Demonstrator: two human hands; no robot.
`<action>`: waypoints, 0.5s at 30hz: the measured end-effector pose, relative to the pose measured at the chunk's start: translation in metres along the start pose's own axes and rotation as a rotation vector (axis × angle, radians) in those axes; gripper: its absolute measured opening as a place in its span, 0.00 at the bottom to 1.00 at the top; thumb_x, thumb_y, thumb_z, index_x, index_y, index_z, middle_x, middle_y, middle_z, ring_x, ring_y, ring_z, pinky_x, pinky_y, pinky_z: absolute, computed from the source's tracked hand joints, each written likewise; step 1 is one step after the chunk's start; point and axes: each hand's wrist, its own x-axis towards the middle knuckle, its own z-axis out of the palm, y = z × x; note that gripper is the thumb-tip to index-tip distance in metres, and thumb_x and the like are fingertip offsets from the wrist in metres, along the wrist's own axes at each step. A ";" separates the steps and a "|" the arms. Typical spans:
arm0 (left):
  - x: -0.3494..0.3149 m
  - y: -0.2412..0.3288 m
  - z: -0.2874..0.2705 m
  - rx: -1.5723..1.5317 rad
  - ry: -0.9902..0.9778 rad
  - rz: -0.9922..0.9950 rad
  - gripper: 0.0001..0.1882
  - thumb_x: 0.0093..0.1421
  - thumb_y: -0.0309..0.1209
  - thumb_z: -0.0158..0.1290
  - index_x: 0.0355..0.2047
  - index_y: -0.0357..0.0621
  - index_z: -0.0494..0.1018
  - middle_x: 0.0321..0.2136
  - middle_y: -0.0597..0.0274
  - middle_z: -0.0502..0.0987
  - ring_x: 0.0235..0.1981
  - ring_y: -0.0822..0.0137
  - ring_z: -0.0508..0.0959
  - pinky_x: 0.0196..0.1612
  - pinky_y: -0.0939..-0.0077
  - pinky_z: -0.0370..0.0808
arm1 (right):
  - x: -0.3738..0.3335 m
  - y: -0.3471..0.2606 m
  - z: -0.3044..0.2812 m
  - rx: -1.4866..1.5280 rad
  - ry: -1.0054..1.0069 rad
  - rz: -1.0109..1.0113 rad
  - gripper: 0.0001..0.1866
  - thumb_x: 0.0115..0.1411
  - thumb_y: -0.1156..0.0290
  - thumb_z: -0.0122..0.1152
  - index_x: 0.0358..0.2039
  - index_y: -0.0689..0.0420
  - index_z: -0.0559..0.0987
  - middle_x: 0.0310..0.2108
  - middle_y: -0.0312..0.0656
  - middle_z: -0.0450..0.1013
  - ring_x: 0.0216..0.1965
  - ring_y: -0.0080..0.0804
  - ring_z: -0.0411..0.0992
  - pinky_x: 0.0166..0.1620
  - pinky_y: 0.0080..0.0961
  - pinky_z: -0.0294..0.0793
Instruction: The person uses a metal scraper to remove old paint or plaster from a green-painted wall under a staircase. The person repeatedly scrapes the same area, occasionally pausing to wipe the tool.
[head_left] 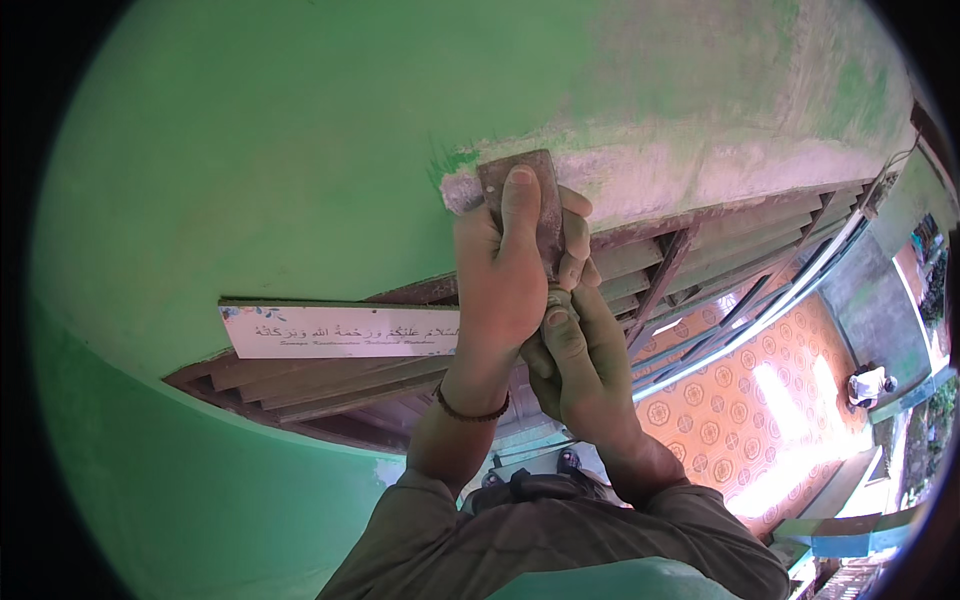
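A rusty brown, flat-bladed scraper (549,200) is pressed up to the green wall (330,150), at the left end of a pale, paint-stripped strip (640,180). My left hand (510,270) grips the blade, thumb flat along its face and fingers curled round its right side. Just below, my right hand (585,365) is closed around the scraper's lower end, thumb on top. My hands hide most of that end. Ragged paint edges show beside the blade's top.
Under my hands runs a brown slatted wooden vent frame (650,270). A white sign board (340,332) with lettering leans on it at the left. Far below right lies an orange patterned tile floor (720,430), where another person (868,386) is seen.
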 end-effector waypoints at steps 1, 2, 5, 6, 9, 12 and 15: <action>0.000 0.000 -0.001 -0.038 -0.052 0.090 0.26 0.77 0.44 0.37 0.34 0.34 0.74 0.17 0.62 0.71 0.12 0.73 0.67 0.20 0.74 0.75 | 0.000 -0.001 -0.001 0.009 0.012 0.002 0.13 0.76 0.63 0.41 0.51 0.59 0.67 0.22 0.29 0.61 0.15 0.10 0.50 0.16 0.11 0.49; 0.000 0.001 -0.002 -0.051 -0.072 0.097 0.25 0.77 0.44 0.37 0.34 0.34 0.74 0.17 0.62 0.71 0.12 0.73 0.67 0.20 0.73 0.75 | -0.001 -0.001 0.000 0.001 -0.005 0.015 0.13 0.76 0.63 0.41 0.50 0.58 0.68 0.23 0.29 0.61 0.15 0.10 0.50 0.16 0.11 0.49; 0.000 0.001 -0.002 -0.052 -0.066 0.104 0.26 0.77 0.44 0.38 0.33 0.35 0.74 0.16 0.62 0.71 0.12 0.73 0.67 0.20 0.74 0.75 | -0.002 -0.001 -0.002 -0.001 -0.038 0.059 0.12 0.76 0.63 0.41 0.50 0.58 0.68 0.23 0.29 0.62 0.14 0.10 0.51 0.16 0.12 0.49; 0.001 0.001 -0.002 -0.055 -0.076 0.150 0.26 0.77 0.44 0.38 0.33 0.35 0.74 0.16 0.62 0.71 0.12 0.73 0.67 0.20 0.74 0.75 | -0.002 -0.002 -0.003 0.004 -0.053 0.053 0.12 0.76 0.64 0.41 0.49 0.58 0.68 0.24 0.29 0.62 0.14 0.10 0.51 0.16 0.12 0.49; 0.001 0.002 -0.001 -0.015 0.005 0.003 0.26 0.77 0.44 0.38 0.32 0.35 0.74 0.16 0.62 0.71 0.12 0.73 0.67 0.19 0.74 0.75 | 0.001 -0.003 -0.004 -0.074 -0.079 0.010 0.11 0.76 0.64 0.40 0.49 0.57 0.68 0.24 0.29 0.62 0.14 0.10 0.51 0.16 0.11 0.49; 0.004 0.003 -0.002 -0.088 -0.052 0.198 0.29 0.77 0.43 0.35 0.29 0.30 0.73 0.15 0.60 0.71 0.12 0.75 0.68 0.20 0.73 0.77 | 0.001 -0.005 -0.006 -0.071 -0.071 0.084 0.16 0.75 0.72 0.37 0.57 0.68 0.63 0.23 0.31 0.63 0.20 0.14 0.58 0.24 0.14 0.58; 0.001 0.001 -0.003 -0.014 0.005 0.005 0.29 0.77 0.44 0.36 0.30 0.30 0.73 0.15 0.60 0.71 0.12 0.75 0.68 0.20 0.73 0.77 | 0.000 -0.005 -0.005 -0.071 -0.071 0.041 0.17 0.75 0.72 0.38 0.58 0.68 0.63 0.24 0.31 0.64 0.20 0.15 0.59 0.24 0.14 0.59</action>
